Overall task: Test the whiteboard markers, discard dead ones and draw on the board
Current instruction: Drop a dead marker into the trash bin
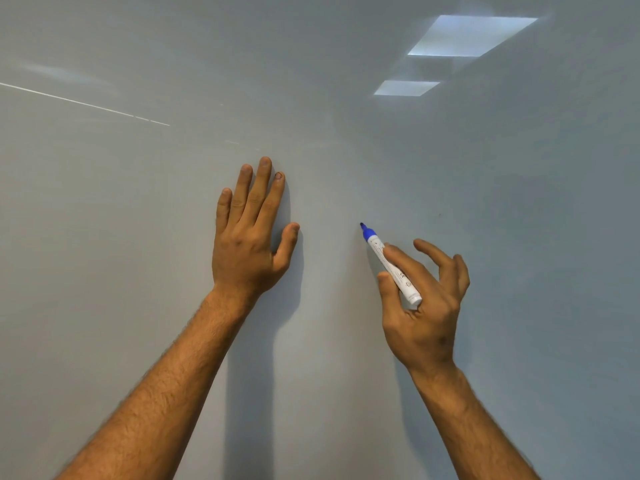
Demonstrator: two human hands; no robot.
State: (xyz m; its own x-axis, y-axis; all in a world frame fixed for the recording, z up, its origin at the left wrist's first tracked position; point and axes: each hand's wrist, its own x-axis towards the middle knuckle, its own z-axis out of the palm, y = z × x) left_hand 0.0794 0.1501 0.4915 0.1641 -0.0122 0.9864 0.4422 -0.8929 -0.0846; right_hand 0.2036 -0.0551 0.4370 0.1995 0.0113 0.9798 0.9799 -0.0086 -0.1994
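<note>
Two hands on whiteboard (485,202): left (251,233) flat, right (420,303) around uncapped marker (391,263).

White marker (391,263) with blue tip, plain pale grey whiteboard (138,237)

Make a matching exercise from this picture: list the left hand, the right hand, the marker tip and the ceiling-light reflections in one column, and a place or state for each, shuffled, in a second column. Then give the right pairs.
Column one:
1. left hand
2. right hand
3. marker tip
4. ceiling-light reflections

Column two:
A. blue, uncapped, at the whiteboard surface
B. bright patches at the upper right of the board
C. fingers straight, flat against the board
D. pinches the barrel of the blue whiteboard marker

Pairs: 1-C, 2-D, 3-A, 4-B
</note>
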